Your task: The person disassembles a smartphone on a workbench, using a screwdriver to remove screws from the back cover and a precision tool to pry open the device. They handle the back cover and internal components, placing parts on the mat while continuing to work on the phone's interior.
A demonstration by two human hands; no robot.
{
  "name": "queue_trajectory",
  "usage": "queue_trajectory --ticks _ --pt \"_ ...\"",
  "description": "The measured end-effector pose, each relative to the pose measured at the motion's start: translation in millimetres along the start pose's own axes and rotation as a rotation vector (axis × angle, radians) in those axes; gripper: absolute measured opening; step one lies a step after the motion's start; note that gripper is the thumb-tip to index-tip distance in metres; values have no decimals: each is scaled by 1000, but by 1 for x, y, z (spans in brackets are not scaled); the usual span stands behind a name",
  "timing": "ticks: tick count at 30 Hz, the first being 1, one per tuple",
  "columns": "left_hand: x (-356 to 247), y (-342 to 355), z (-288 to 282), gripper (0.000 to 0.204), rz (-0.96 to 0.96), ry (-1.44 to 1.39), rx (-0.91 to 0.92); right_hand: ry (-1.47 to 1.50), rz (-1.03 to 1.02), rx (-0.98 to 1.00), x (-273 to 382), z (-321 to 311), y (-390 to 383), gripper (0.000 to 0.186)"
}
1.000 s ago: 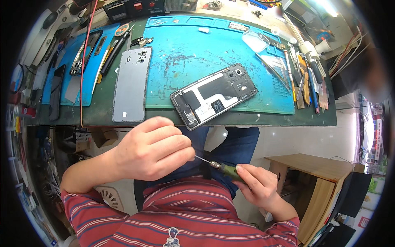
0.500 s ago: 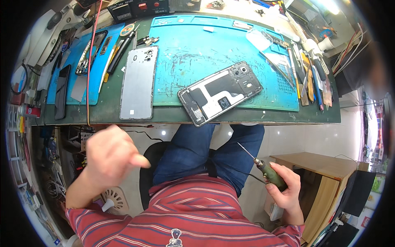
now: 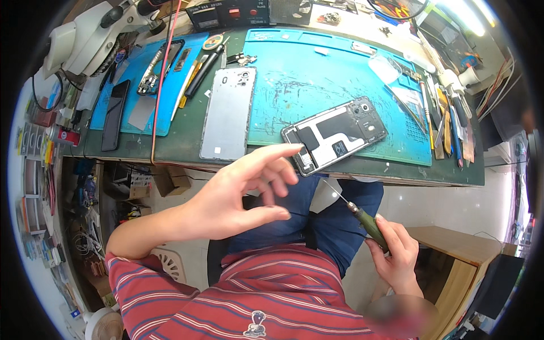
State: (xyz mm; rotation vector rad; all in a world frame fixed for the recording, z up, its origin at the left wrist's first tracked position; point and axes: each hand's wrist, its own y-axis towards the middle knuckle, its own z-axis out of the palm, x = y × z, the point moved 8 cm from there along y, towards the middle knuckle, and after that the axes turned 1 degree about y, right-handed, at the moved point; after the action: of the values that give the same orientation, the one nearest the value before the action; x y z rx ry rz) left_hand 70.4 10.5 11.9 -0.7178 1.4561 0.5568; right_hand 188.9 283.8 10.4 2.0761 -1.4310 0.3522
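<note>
Screwdriver (image 3: pixel 367 222) inside right grip (image 3: pixel 396 255)

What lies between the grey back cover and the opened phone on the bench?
In the head view, only bare blue mat separates the grey back cover from the opened phone.

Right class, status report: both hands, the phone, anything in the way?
Left hand open, empty, held off the bench. Right hand grips green-handled thin screwdriver. Opened black smartphone lies untouched on turquoise mat. Nothing blocking.
</note>
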Motion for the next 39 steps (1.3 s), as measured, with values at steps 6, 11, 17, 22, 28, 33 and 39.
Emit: queue_trajectory --ticks 6,11,17,22,28,33,39 --pt "-25 32 2 91 395 878 -122 -4 46 -26 -10 -9 -7 64" --pt "-16 47 11 86 532 1241 -138 9 38 -41 -14 -10 -6 64" --pt "-16 41 18 70 600 1282 -246 -11 50 -57 -19 -16 -8 65" --pt "-25 40 31 65 696 1215 -363 -50 75 -103 -24 -33 -8 65" --pt "-34 54 61 48 873 1312 -566 -94 107 -160 -33 -53 -13 65" --pt "-48 66 48 31 971 1312 -632 -112 120 -196 -36 -63 -20 65" --pt "-39 68 50 42 809 1375 -532 -87 142 -192 -43 -57 -13 64"
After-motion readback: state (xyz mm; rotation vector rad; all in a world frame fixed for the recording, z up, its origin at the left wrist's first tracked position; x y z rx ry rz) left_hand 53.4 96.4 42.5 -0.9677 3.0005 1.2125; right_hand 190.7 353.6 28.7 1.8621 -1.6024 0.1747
